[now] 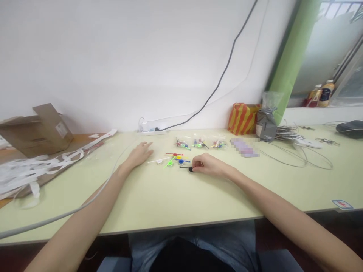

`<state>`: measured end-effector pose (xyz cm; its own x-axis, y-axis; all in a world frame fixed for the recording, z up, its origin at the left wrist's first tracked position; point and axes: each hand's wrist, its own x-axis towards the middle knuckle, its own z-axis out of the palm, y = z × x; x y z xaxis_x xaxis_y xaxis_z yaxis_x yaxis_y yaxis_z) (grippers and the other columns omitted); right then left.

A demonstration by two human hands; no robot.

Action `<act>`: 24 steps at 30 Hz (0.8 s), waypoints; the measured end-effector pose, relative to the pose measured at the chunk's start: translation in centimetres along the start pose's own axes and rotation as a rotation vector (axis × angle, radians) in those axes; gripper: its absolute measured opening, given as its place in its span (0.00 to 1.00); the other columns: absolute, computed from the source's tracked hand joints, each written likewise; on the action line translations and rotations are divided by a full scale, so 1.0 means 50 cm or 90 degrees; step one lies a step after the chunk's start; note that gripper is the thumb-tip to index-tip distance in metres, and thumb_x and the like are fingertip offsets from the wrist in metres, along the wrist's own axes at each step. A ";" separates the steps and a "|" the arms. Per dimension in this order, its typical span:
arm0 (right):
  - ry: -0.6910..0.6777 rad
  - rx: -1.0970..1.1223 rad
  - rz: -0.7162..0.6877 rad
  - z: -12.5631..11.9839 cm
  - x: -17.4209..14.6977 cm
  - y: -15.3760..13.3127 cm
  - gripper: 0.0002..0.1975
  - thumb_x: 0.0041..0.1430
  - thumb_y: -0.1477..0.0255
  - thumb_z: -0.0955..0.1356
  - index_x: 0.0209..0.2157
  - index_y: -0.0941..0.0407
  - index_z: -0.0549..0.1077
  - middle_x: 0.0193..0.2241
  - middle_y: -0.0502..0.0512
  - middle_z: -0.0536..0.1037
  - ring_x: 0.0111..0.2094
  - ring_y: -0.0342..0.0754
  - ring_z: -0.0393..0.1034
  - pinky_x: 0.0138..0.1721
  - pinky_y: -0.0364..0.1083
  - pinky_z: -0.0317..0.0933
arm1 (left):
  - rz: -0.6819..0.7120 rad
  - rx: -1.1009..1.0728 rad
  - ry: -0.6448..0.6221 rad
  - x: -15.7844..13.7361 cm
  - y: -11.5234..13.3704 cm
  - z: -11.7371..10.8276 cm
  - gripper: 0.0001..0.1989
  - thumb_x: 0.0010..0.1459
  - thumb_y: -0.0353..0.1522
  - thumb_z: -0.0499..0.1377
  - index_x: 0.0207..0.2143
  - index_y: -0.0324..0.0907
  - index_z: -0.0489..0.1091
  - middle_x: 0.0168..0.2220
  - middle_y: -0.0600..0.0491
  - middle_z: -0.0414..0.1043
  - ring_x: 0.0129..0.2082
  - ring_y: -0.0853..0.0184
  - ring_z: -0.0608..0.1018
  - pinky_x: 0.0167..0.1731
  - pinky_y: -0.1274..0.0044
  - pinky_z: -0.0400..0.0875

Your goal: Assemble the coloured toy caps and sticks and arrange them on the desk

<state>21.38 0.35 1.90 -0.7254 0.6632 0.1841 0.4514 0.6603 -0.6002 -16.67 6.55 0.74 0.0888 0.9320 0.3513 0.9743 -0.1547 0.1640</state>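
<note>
My right hand (208, 165) pinches a small black arrow spinner (190, 169) with a round hub, low over the table or touching it. To its left lies a loose group of similar spinners: a red one (175, 154), a yellow one (178, 157), a blue one (181, 161), a green one (170, 163) and a white one (159, 161). Left of this group my left hand (139, 154) rests on the table with its fingers stretched out, holding nothing. Behind the spinners sit clear bags (200, 142) of coloured pieces in a row.
A power strip (150, 131) lies against the wall. On the left are a cardboard box (42, 132) and tangled white strips (42, 170). A pale cable (96, 198) crosses my left forearm. A striped bag (242, 119), a blurred-out flat item (244, 147) and wires (287, 133) occupy the right.
</note>
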 end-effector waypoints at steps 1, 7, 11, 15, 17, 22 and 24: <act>-0.005 0.005 -0.011 0.003 0.001 -0.002 0.03 0.59 0.75 0.68 0.33 0.58 0.75 0.29 0.51 0.76 0.29 0.44 0.67 0.29 0.42 0.57 | -0.001 0.006 -0.022 0.001 -0.006 0.006 0.25 0.62 0.43 0.53 0.58 0.44 0.69 0.58 0.42 0.68 0.57 0.51 0.71 0.53 0.65 0.66; 0.025 -0.052 -0.057 0.021 0.005 -0.016 0.03 0.62 0.74 0.68 0.36 0.57 0.76 0.32 0.53 0.77 0.32 0.46 0.68 0.33 0.43 0.57 | -0.024 0.026 -0.005 0.004 -0.003 0.016 0.15 0.61 0.36 0.52 0.44 0.43 0.76 0.49 0.43 0.75 0.48 0.54 0.76 0.44 0.70 0.69; 0.092 -0.084 -0.116 0.019 0.005 -0.016 0.03 0.65 0.73 0.68 0.37 0.56 0.75 0.34 0.55 0.77 0.38 0.49 0.69 0.41 0.46 0.59 | -0.060 0.040 0.092 0.000 0.012 0.000 0.13 0.62 0.34 0.51 0.38 0.41 0.74 0.43 0.44 0.76 0.43 0.56 0.76 0.39 0.71 0.67; 0.178 -0.092 -0.164 0.011 0.006 -0.017 0.05 0.68 0.71 0.66 0.40 0.55 0.74 0.36 0.57 0.76 0.41 0.51 0.68 0.45 0.48 0.59 | -0.055 0.037 0.185 -0.007 0.057 -0.029 0.15 0.67 0.37 0.48 0.37 0.41 0.73 0.44 0.46 0.74 0.42 0.60 0.76 0.39 0.72 0.66; 0.211 -0.100 -0.165 0.008 0.007 -0.019 0.07 0.69 0.72 0.64 0.41 0.55 0.74 0.36 0.57 0.76 0.41 0.51 0.68 0.45 0.48 0.59 | -0.003 0.018 0.244 -0.016 0.096 -0.044 0.15 0.68 0.37 0.49 0.35 0.42 0.73 0.42 0.48 0.74 0.41 0.61 0.75 0.38 0.73 0.65; 0.223 -0.097 -0.172 0.005 0.005 -0.031 0.05 0.69 0.70 0.65 0.42 0.55 0.72 0.35 0.56 0.75 0.40 0.51 0.68 0.46 0.48 0.58 | 0.145 -0.044 0.329 -0.062 0.225 -0.074 0.16 0.68 0.36 0.50 0.30 0.42 0.70 0.29 0.52 0.71 0.32 0.66 0.74 0.32 0.75 0.63; 0.214 -0.091 -0.185 0.006 0.004 -0.040 0.06 0.68 0.67 0.66 0.41 0.55 0.71 0.35 0.56 0.75 0.39 0.50 0.68 0.45 0.47 0.58 | 0.194 -0.076 0.333 -0.085 0.269 -0.080 0.14 0.68 0.35 0.51 0.31 0.42 0.71 0.27 0.54 0.71 0.30 0.68 0.74 0.31 0.76 0.63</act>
<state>20.16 -0.95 2.89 -0.6346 0.5050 0.5851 0.3386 0.8621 -0.3769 -4.77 -0.82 5.14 0.2161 0.5606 0.7994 0.8887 -0.4519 0.0766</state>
